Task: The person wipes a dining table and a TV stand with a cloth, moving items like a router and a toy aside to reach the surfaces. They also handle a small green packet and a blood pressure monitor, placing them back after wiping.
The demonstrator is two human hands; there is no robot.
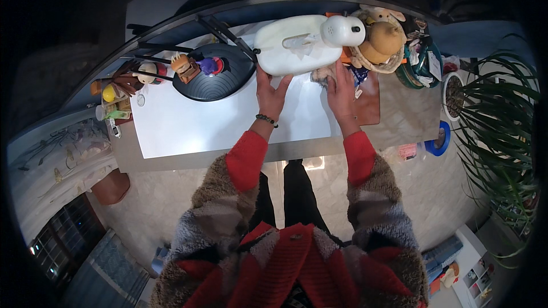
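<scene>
A white animal-shaped tissue box (pixel 274 42) with a round head lies across the back of the desk. A tissue (pixel 302 43) pokes out of the slot in its upper face. My left hand (pixel 270 94), with a dark bead bracelet at the wrist, holds the box's left end, thumb along the near side. At the near right corner, under the head, my right hand (pixel 341 92) has its fingers against the box; its fingertips are partly hidden. Beside the right thumb sits a small fuzzy grey-brown thing (pixel 320 76) that I cannot identify.
Left of the box, a black ridged stand base (pixel 209 87) carries small toys. To the right are a basket (pixel 391 68) with a gourd, a green container (pixel 434 77) and a brown flat sheet (pixel 369 102). A white sheet (pixel 192 128) covers much of the desk. A leafy plant (pixel 492 90) stands right.
</scene>
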